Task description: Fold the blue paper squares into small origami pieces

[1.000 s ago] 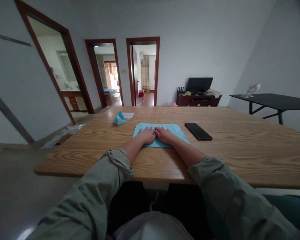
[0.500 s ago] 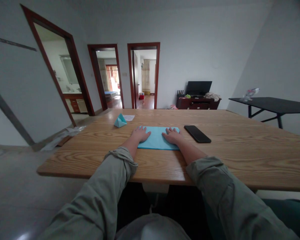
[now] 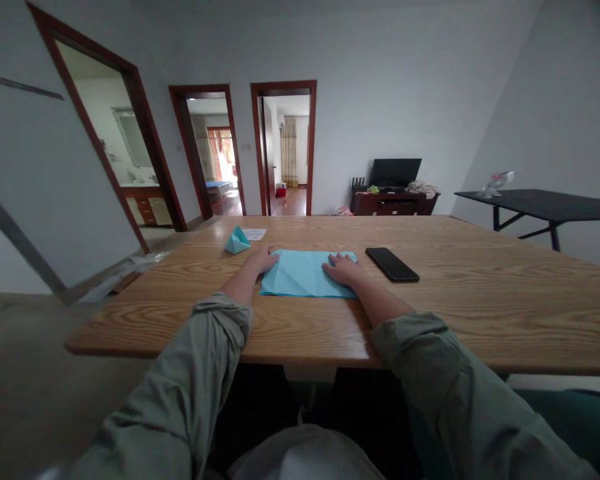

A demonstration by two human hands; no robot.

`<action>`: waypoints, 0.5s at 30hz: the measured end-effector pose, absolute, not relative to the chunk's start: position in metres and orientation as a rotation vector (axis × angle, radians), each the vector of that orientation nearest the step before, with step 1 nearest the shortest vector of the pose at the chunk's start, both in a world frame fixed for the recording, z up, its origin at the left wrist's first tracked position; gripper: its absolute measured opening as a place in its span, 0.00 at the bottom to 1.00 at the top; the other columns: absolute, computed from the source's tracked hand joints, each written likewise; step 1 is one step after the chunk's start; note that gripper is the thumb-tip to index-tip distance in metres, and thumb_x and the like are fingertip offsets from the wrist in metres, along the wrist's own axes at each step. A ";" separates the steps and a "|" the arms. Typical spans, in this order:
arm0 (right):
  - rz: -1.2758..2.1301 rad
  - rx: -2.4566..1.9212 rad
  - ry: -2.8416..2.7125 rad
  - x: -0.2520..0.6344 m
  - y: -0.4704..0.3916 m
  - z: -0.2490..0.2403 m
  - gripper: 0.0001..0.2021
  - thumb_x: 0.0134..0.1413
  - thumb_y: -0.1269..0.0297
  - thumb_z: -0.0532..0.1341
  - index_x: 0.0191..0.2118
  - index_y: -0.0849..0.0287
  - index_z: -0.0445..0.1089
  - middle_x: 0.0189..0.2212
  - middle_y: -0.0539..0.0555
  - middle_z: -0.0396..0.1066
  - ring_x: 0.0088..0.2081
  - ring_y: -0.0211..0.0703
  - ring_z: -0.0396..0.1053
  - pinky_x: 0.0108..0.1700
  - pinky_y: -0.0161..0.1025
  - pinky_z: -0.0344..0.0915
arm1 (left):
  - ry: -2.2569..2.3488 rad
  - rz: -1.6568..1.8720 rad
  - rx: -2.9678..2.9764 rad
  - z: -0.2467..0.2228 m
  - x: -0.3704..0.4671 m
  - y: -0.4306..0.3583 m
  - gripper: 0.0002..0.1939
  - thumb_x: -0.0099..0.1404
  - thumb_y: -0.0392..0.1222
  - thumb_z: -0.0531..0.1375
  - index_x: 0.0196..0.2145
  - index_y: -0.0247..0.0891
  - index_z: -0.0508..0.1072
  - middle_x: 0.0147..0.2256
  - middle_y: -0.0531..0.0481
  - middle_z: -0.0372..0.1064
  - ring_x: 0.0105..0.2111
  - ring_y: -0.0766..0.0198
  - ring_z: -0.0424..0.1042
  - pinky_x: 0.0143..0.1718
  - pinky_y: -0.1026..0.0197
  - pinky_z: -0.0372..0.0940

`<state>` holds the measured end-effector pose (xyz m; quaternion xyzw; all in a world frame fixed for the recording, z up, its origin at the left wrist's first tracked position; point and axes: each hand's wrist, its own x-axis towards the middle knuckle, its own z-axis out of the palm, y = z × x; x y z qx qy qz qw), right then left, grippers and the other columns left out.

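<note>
A light blue sheet of folded paper [image 3: 303, 275] lies on the wooden table in front of me, with crease lines across its face. At its upper left edge, my left hand [image 3: 263, 259] has thumb and fingers closed on the paper, though the fingertips are partly hidden. My right hand [image 3: 343, 269] rests flat on the paper's right side, fingers spread. Beyond my left hand stands a folded blue paper shape [image 3: 237, 241], pointed at the top. To the right of the sheet lies a black phone [image 3: 392, 265].
The wooden table [image 3: 480, 300] spreads wide to the right, its front edge close to my body. A small white printed card [image 3: 255, 234] lies behind the folded shape. Farther off are a black folding table [image 3: 545, 203] and a TV [image 3: 395, 173] on a cabinet.
My left hand has shifted left from lying flat on the paper to its upper left edge. The paper's left side now reaches farther left and shows creases. My right hand stays put.
</note>
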<state>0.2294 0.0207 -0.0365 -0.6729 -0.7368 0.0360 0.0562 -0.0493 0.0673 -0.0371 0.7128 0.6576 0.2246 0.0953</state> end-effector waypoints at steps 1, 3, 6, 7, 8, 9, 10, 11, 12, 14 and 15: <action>0.114 -2.044 -2.234 0.229 0.021 -0.036 0.32 0.59 0.43 0.41 0.64 0.54 0.50 0.66 0.60 0.44 0.65 0.61 0.41 0.60 0.64 0.36 | 1.930 0.692 2.106 -0.037 -0.052 0.069 0.27 0.62 0.47 0.56 0.57 0.37 0.63 0.50 0.44 0.69 0.46 0.59 0.69 0.46 0.62 0.62; 0.115 -2.048 -2.227 0.229 0.020 -0.035 0.32 0.59 0.43 0.41 0.64 0.53 0.50 0.66 0.60 0.44 0.65 0.61 0.41 0.60 0.64 0.36 | 1.897 0.749 2.105 -0.036 -0.054 0.069 0.27 0.60 0.45 0.57 0.56 0.36 0.64 0.46 0.45 0.72 0.42 0.60 0.71 0.43 0.63 0.63; 0.107 -2.049 -2.229 0.228 0.019 -0.034 0.32 0.59 0.43 0.41 0.64 0.53 0.50 0.66 0.60 0.44 0.64 0.61 0.42 0.60 0.64 0.36 | 1.843 0.846 2.087 -0.035 -0.052 0.067 0.27 0.60 0.48 0.59 0.55 0.36 0.65 0.43 0.46 0.72 0.40 0.60 0.72 0.41 0.63 0.63; 0.106 -2.050 -2.233 0.228 0.019 -0.034 0.32 0.59 0.43 0.41 0.64 0.53 0.50 0.66 0.60 0.44 0.64 0.61 0.42 0.60 0.64 0.36 | 1.841 0.855 2.067 -0.035 -0.051 0.066 0.27 0.60 0.50 0.59 0.55 0.36 0.65 0.44 0.45 0.72 0.41 0.60 0.71 0.42 0.63 0.63; 0.103 -2.049 -2.235 0.228 0.019 -0.034 0.32 0.59 0.43 0.41 0.64 0.53 0.51 0.65 0.60 0.45 0.64 0.61 0.42 0.60 0.64 0.36 | 1.845 0.852 2.046 -0.034 -0.049 0.065 0.28 0.60 0.52 0.58 0.55 0.36 0.65 0.46 0.44 0.72 0.42 0.59 0.71 0.42 0.62 0.63; 0.101 -2.050 -2.236 0.228 0.019 -0.035 0.31 0.60 0.43 0.41 0.64 0.53 0.51 0.65 0.60 0.45 0.64 0.61 0.42 0.60 0.64 0.37 | 1.852 0.839 2.030 -0.034 -0.048 0.064 0.29 0.61 0.54 0.58 0.55 0.37 0.65 0.47 0.43 0.71 0.44 0.58 0.71 0.43 0.61 0.63; 0.099 -2.051 -2.236 0.228 0.019 -0.035 0.32 0.60 0.43 0.41 0.64 0.52 0.51 0.65 0.60 0.45 0.64 0.61 0.43 0.60 0.64 0.37 | 1.854 0.819 2.031 -0.033 -0.046 0.062 0.29 0.61 0.55 0.58 0.56 0.38 0.64 0.48 0.43 0.70 0.46 0.57 0.70 0.44 0.61 0.63; 0.096 -2.049 -2.237 0.228 0.020 -0.036 0.32 0.59 0.43 0.41 0.64 0.52 0.51 0.65 0.60 0.45 0.64 0.61 0.43 0.60 0.64 0.37 | 1.850 0.800 2.051 -0.032 -0.045 0.061 0.29 0.61 0.55 0.58 0.56 0.39 0.64 0.50 0.43 0.69 0.47 0.56 0.70 0.45 0.60 0.62; 0.093 -2.047 -2.238 0.228 0.020 -0.036 0.31 0.59 0.43 0.41 0.64 0.52 0.51 0.65 0.60 0.46 0.64 0.61 0.43 0.60 0.64 0.37 | 1.837 0.785 2.085 -0.032 -0.044 0.060 0.29 0.60 0.56 0.59 0.56 0.40 0.64 0.51 0.43 0.69 0.49 0.55 0.69 0.47 0.60 0.61; 0.083 -2.041 -2.234 0.228 0.020 -0.036 0.31 0.59 0.43 0.41 0.64 0.52 0.51 0.65 0.60 0.46 0.64 0.61 0.43 0.60 0.64 0.37 | 1.798 0.766 2.162 -0.031 -0.042 0.058 0.30 0.58 0.56 0.60 0.56 0.42 0.64 0.52 0.44 0.67 0.51 0.54 0.67 0.49 0.60 0.60; 0.081 -2.038 -2.231 0.228 0.020 -0.036 0.31 0.59 0.43 0.41 0.64 0.52 0.51 0.65 0.60 0.46 0.64 0.61 0.44 0.60 0.64 0.37 | 1.781 0.763 2.190 -0.030 -0.042 0.058 0.31 0.57 0.55 0.62 0.56 0.42 0.64 0.53 0.44 0.67 0.51 0.54 0.67 0.49 0.60 0.60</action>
